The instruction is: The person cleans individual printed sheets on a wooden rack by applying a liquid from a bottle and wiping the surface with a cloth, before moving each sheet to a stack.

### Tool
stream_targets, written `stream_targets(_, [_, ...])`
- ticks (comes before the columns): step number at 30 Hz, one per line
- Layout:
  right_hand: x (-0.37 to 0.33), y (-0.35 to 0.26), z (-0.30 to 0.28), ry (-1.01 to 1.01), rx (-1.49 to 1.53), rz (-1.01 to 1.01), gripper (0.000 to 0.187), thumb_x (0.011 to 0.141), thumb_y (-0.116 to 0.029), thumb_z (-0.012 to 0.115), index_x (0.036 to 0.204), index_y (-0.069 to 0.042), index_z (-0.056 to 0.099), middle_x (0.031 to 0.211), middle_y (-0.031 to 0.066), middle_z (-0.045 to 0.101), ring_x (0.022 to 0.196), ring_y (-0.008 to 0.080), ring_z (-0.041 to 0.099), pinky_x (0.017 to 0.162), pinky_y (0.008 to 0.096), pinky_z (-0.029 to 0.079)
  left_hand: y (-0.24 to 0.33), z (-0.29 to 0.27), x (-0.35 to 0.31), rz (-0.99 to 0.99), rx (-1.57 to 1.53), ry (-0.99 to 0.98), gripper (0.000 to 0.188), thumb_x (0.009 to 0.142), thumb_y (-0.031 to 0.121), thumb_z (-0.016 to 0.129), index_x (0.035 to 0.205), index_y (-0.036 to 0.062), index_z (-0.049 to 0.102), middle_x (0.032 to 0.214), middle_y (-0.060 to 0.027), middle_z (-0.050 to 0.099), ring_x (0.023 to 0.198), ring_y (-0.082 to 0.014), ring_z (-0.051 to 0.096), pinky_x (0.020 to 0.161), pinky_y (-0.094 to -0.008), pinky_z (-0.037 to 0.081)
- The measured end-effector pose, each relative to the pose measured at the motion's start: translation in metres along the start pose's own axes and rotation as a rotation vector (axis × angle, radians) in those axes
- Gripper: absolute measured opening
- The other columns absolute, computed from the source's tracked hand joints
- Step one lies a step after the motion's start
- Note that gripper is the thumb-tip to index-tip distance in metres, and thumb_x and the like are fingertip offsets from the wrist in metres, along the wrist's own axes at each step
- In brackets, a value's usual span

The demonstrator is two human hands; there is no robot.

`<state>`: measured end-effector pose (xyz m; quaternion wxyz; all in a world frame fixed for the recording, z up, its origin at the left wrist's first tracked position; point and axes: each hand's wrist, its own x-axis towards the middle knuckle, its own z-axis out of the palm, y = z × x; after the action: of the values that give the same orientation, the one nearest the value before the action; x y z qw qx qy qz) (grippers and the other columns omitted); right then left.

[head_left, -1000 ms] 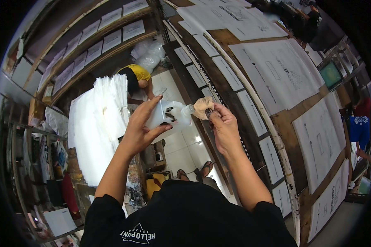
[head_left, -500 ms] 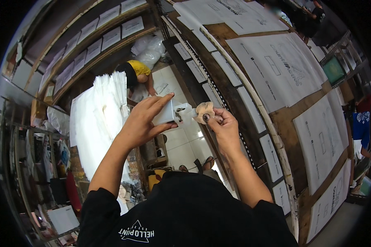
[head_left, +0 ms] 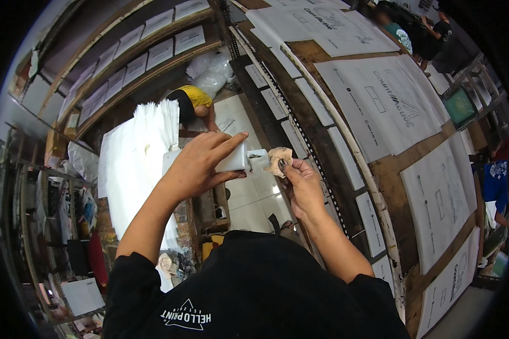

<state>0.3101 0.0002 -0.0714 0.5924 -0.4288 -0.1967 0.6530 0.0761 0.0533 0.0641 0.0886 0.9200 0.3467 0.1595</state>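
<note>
My left hand [head_left: 201, 164] grips a white plastic bottle [head_left: 234, 161] held sideways, its neck pointing right. My right hand [head_left: 300, 178] pinches a small dark cap [head_left: 281, 165] together with a crumpled beige rag [head_left: 278, 155], just right of the bottle's open neck [head_left: 255, 155]. Both hands are held up over a narrow tiled aisle, in front of my black shirt.
A long wooden print table [head_left: 390, 164] with white printed sheets [head_left: 379, 99] runs along the right. A stack of white sheets [head_left: 136, 158] lies to the left. A person in a yellow shirt [head_left: 195, 101] crouches in the aisle ahead. Shelves with sheets [head_left: 130, 51] stand at left; other people [head_left: 418, 34] at top right.
My left hand has turned the bottle and closed further over it, bringing its neck to the rag. My right hand has dropped slightly with the rag and cap.
</note>
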Motion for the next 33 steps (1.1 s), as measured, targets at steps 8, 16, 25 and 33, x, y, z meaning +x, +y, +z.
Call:
stream_targets(8, [-0.009, 0.006, 0.002, 0.011, 0.065, 0.11, 0.014, 0.096, -0.012, 0.071, 0.104, -0.006, 0.062, 0.084, -0.0015, 0.063, 0.061, 0.0044, 0.05, 0.057, 0.021, 0.041, 0.005, -0.009, 0.004, 0.038, 0.079, -0.063, 0.075, 0.077, 0.027, 0.084, 0.145, 0.012, 0.054, 0.111, -0.0117, 0.063, 0.105, -0.0324, 0.06, 0.093, -0.0434, 0.048])
stream_targets(16, [-0.014, 0.008, 0.002, 0.04, 0.009, 0.076, 0.014, 0.095, -0.011, 0.072, 0.103, -0.006, 0.062, 0.085, -0.001, 0.064, 0.061, 0.0046, 0.051, 0.057, 0.0213, 0.041, 0.007, -0.005, -0.003, -0.008, 0.058, -0.089, 0.077, 0.077, 0.022, 0.085, 0.146, 0.0112, 0.052, 0.114, -0.0138, 0.062, 0.105, -0.0346, 0.059, 0.092, -0.0444, 0.048])
stream_targets(25, [-0.021, 0.019, 0.008, 0.048, -0.14, 0.168, 0.02, 0.096, -0.019, 0.069, 0.11, -0.007, 0.063, 0.086, -0.0024, 0.062, 0.068, 0.0057, 0.052, 0.062, 0.0236, 0.042, -0.008, 0.012, -0.047, -0.041, 0.002, 0.02, 0.076, 0.08, 0.031, 0.082, 0.145, 0.0075, 0.052, 0.114, -0.015, 0.062, 0.103, -0.0342, 0.06, 0.092, -0.0438, 0.047])
stream_targets(33, [-0.027, 0.001, 0.034, -0.058, -0.041, 0.399, 0.014, 0.097, -0.022, 0.07, 0.105, -0.012, 0.065, 0.081, -0.0042, 0.06, 0.061, 0.0071, 0.046, 0.056, 0.025, 0.038, -0.013, 0.093, -0.134, -0.362, -0.304, 0.356, 0.073, 0.083, 0.027, 0.081, 0.14, 0.0004, 0.044, 0.126, -0.0214, 0.059, 0.119, -0.0419, 0.057, 0.101, -0.0466, 0.046])
